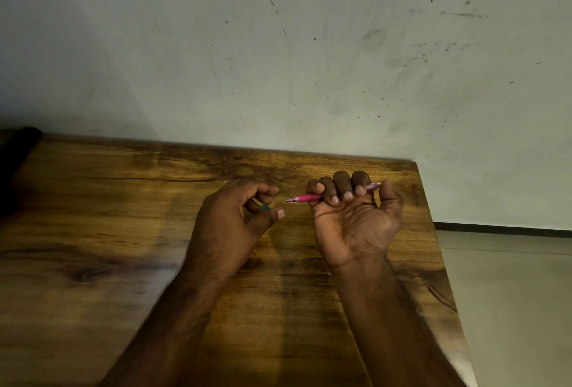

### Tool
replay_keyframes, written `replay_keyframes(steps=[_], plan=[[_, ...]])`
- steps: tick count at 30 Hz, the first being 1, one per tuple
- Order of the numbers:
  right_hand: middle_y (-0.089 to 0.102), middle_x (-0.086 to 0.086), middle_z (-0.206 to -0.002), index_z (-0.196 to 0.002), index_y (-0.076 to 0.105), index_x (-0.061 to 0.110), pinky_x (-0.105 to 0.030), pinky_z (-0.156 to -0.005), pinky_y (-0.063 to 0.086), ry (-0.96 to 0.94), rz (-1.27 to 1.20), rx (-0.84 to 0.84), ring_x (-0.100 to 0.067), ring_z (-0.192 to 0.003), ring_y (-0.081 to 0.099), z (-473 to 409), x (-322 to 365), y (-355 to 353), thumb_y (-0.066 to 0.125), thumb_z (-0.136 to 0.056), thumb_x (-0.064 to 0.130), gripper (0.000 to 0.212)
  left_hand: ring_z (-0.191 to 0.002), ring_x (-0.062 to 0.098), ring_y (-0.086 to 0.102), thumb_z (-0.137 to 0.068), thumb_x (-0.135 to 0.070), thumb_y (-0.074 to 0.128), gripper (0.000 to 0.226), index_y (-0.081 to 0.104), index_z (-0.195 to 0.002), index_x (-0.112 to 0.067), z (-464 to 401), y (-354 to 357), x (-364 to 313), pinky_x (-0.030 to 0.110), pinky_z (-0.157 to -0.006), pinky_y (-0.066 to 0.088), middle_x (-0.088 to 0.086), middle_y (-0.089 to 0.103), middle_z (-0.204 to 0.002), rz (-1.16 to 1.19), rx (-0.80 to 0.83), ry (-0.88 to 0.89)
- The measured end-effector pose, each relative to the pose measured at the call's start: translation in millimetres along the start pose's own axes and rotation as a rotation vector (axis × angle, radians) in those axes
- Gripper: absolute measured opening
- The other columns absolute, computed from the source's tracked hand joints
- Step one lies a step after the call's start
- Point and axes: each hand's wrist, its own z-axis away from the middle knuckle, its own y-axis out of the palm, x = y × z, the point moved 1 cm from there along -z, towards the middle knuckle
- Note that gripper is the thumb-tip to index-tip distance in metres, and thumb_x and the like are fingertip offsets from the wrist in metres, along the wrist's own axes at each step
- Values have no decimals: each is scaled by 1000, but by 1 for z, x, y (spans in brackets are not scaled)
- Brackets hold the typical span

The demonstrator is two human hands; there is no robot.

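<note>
My right hand (pixel 353 219) is turned palm up over the wooden table (pixel 93 201), its fingers curled round a pink pen (pixel 305 198). The pen lies across the fingers with its tip pointing left. Just left of that tip is my left hand (pixel 230 219), thumb and fingers curled towards each other. A small teal object (pixel 265 208), perhaps a pen cap, shows between its fingers, mostly hidden by them.
The table's far edge meets a marked pale wall (pixel 278 61). Its right edge (pixel 433 232) runs close beside my right forearm, with light floor (pixel 510 294) beyond. A dark object (pixel 15 154) sits at the table's far left corner.
</note>
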Motion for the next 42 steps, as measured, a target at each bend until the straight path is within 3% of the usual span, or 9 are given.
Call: replay_keyframes(steps=[9, 17, 23, 42], plan=[[35, -2, -59, -66, 43, 14, -35, -66, 40, 8, -6, 2, -19, -57, 34, -1, -1, -1, 44, -85, 48, 38, -83, 0, 64, -75, -23, 87, 32, 75, -104, -31, 0, 0, 1, 2, -64, 41, -16, 71, -94, 26, -4, 0], [34, -1, -60, -67, 41, 16, -35, -66, 40, 14, 3, 0, -18, -57, 33, 0, -1, 0, 44, -84, 48, 37, -79, 2, 66, -75, -23, 87, 32, 75, -103, -32, -1, 2, 3, 18, -66, 48, -15, 71, -93, 49, 1, -16], [35, -1, -60, -66, 43, 15, -35, -66, 40, 14, -2, -4, -18, -57, 33, -1, 0, 0, 43, -86, 49, 39, -81, -1, 65, -75, -25, 87, 33, 74, -104, -34, 0, 2, 2, 6, -63, 42, -18, 71, -94, 23, 4, -20], [33, -1, -59, -66, 41, 15, -35, -66, 40, 31, 0, 2, -18, -58, 32, -1, -1, -1, 36, -91, 49, 43, -83, -2, 64, -76, -25, 87, 33, 74, -105, -33, 0, -1, 0, 4, -64, 44, -16, 71, -96, 24, 13, -20]])
